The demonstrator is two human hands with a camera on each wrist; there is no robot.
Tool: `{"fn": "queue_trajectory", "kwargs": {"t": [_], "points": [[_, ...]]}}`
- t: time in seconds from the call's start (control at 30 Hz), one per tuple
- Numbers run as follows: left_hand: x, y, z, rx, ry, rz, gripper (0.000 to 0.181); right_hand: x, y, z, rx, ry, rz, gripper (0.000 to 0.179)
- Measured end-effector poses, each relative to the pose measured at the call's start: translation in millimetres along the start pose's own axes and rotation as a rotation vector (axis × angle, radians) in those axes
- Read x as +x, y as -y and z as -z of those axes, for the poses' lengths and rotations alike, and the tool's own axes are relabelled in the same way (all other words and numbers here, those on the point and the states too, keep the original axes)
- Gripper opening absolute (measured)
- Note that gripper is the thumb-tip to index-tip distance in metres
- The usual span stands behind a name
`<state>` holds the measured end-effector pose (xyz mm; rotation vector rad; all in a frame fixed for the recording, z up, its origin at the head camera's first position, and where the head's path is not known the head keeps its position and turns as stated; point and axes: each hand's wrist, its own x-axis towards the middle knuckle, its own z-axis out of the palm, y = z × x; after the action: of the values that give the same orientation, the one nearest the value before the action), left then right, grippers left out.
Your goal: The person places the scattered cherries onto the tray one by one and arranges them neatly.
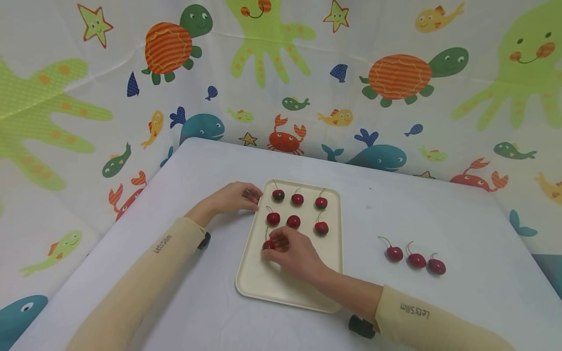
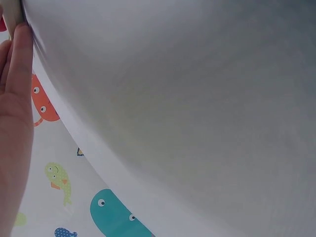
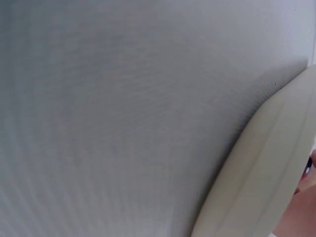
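A cream rectangular tray (image 1: 285, 285) lies on the table with red cherries in rows: three along the far end, three behind the nearer hand. My right hand (image 1: 300, 254) reaches over the tray and pinches a stemmed cherry (image 1: 268, 245) at the left of the third row, between thumb and fingers. At the tray's upper left edge, my left hand (image 1: 237, 197) touches the rim with its fingertips. In the left wrist view the fingers (image 2: 20, 64) are nearly straight. The right wrist view shows mostly the tray's outer side (image 3: 261, 163), with the hand partly cut off.
Three more cherries (image 1: 416, 260) with stems lie in a slanting line on the white tablecloth (image 1: 474, 302), right of the tray. A patterned sea-animal curtain (image 1: 272, 107) hangs behind the table and at its left.
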<state>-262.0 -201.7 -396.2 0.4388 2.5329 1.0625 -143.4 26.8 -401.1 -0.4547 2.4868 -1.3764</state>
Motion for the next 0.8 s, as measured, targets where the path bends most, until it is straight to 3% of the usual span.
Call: {"fn": "queue_trajectory", "kwargs": {"t": [0.8], "points": [[0.5, 1.1, -0.4, 0.016, 0.003, 0.003, 0.043, 4.5, -2.2, 0.5, -0.037, 0.01, 0.047, 0.027]]}}
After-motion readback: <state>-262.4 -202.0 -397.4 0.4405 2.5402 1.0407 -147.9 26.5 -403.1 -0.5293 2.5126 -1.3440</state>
